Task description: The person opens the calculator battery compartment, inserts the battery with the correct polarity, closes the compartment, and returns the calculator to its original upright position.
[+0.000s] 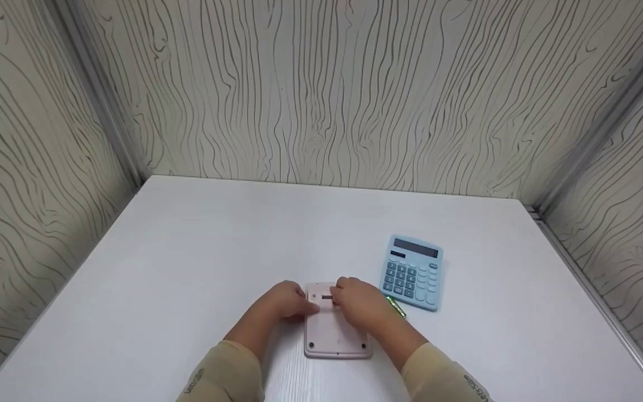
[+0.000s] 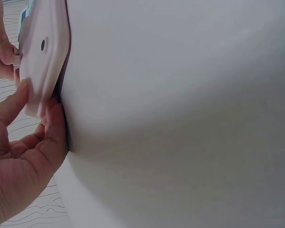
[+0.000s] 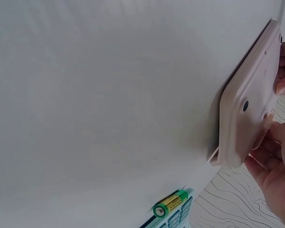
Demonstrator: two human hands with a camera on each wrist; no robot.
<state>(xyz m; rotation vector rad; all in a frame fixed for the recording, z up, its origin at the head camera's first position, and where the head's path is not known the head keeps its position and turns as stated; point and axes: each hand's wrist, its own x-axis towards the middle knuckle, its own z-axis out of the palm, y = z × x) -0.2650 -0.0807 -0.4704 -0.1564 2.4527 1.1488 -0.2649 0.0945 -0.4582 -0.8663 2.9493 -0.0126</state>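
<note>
A pink calculator [image 1: 335, 332] lies on its face, its back with dark round feet turned up. My left hand [image 1: 288, 300] grips its left edge, thumb on the back and fingers along the side, as the left wrist view shows. At the far end of the back is a dark battery slot [image 1: 326, 297]. Over that end, my right hand [image 1: 359, 304] pinches a small pink battery cover [image 3: 263, 133] between thumb and fingers, right at the slot. A green and yellow battery [image 3: 171, 203] lies just right of the right hand, against the blue calculator.
The blue calculator [image 1: 413, 273] lies face up to the right of the pink one, display at its far end. Both stand on a white table [image 1: 215, 240]. Wood-patterned panels [image 1: 321, 95] rise behind and on both sides.
</note>
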